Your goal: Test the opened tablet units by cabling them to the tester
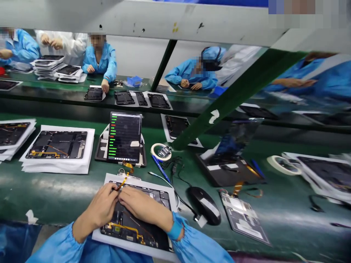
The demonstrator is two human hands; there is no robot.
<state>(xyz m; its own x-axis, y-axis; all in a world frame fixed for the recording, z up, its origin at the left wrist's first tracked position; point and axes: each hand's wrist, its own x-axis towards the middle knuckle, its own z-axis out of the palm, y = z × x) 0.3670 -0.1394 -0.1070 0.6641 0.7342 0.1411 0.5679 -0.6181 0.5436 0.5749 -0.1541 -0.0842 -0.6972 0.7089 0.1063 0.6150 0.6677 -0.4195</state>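
Note:
My left hand (102, 205) and my right hand (141, 205) meet over an opened tablet (137, 227), which lies on white foam sheet (102, 237). An orange flex cable (124, 182) runs down into the fingertips of my left hand, which are closed on it. The fingers of my right hand are closed against the same spot, and what they hold is hidden. At its upper end the cable reaches a small board by a lit screen (124, 135) showing green and red text lines. Yellow-orange ribbon (128, 228) crosses the tablet's lower part.
A stack of foam sheets with an opened tablet (59, 144) stands left. To the right are a black mouse (204, 205), a blue pen (161, 168), a tape roll (154, 155) and a bare circuit panel (245, 217). A green post (233, 95) slants across. Co-workers sit opposite.

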